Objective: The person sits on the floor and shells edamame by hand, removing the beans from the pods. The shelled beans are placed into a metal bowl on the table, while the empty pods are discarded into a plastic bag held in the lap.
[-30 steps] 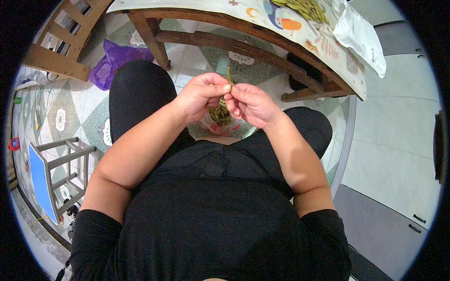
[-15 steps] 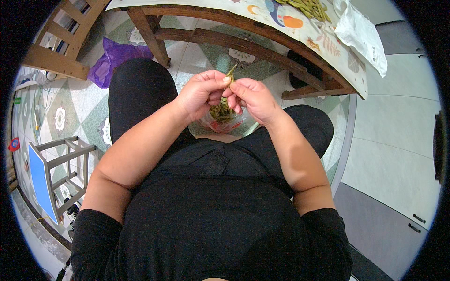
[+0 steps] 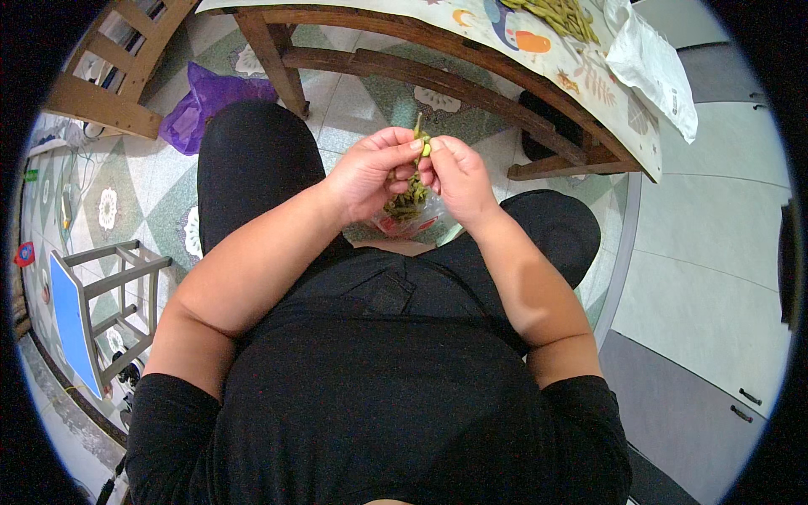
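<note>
Hands, two: left hand point(image 3: 362, 178) and right hand point(image 3: 460, 178), together, fingertips pinching one pod point(image 3: 418, 126) over a clear bag point(image 3: 432, 211); bean point(image 3: 427, 150) showing (bright green). Step, seemingly: shelling. Next move calls for light thumb pressure.

A green bean pod pinched between two hands, a bright bean showing.
The pod point(image 3: 419, 128) is slim and dull yellow-green, held in the air with its narrow, tapering end pointing up and away from the person, clear of the fingers. Its lower part is hidden behind the thumbs and fingertips of the left hand point(image 3: 373, 174) and right hand point(image 3: 459, 178). The bean point(image 3: 427, 150), small, rounded and much brighter yellow-green, shows in the gap between the two thumb tips; how far it sits inside the pod cannot be told.
</note>
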{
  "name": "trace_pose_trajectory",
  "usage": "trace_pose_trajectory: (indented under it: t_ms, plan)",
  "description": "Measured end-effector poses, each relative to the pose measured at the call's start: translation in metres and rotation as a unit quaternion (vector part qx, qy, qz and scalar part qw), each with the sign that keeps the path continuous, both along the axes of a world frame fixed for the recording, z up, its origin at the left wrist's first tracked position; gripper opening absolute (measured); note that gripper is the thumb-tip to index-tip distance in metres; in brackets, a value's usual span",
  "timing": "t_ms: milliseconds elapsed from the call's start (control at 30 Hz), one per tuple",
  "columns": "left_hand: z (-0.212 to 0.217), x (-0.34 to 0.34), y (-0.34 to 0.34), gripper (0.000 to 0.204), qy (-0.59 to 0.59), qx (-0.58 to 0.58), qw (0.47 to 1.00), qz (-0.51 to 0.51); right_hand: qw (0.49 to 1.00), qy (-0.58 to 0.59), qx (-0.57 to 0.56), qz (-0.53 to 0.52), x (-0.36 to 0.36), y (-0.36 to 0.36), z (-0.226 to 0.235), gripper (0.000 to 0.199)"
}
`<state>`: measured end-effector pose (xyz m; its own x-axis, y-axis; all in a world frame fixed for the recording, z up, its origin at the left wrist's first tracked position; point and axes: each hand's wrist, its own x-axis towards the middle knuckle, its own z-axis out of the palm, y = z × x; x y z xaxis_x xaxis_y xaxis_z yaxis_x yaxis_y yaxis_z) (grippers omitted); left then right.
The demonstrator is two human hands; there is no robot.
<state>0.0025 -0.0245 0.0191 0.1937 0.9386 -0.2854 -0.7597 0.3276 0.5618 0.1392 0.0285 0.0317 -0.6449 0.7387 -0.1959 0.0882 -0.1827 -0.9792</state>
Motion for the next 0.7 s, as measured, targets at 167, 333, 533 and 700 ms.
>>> trace_pose_trajectory:
  t_ms: [167, 333, 533, 700]
  plan:
    - [-0.004, 0.003, 0.0, 0.009, -0.027, -0.045, 0.999, 0.006, 0.957, -0.133, 0.254, -0.045, 0.0, 0.003, -0.015, 0.019]
    - [-0.009, 0.001, -0.001, 0.013, -0.001, -0.061, 0.998, 0.021, 0.836, -0.293, 0.461, -0.043, -0.004, 0.002, 0.005, 0.017]
    - [-0.007, -0.001, 0.003, 0.017, 0.0, -0.064, 0.998, 0.009, 0.872, -0.244, 0.417, -0.074, 0.003, 0.007, 0.011, 0.017]
    - [-0.015, -0.001, 0.005, 0.015, 0.082, -0.097, 0.991, 0.033, 0.915, -0.269, 0.288, -0.083, 0.012, 0.02, 0.012, 0.024]
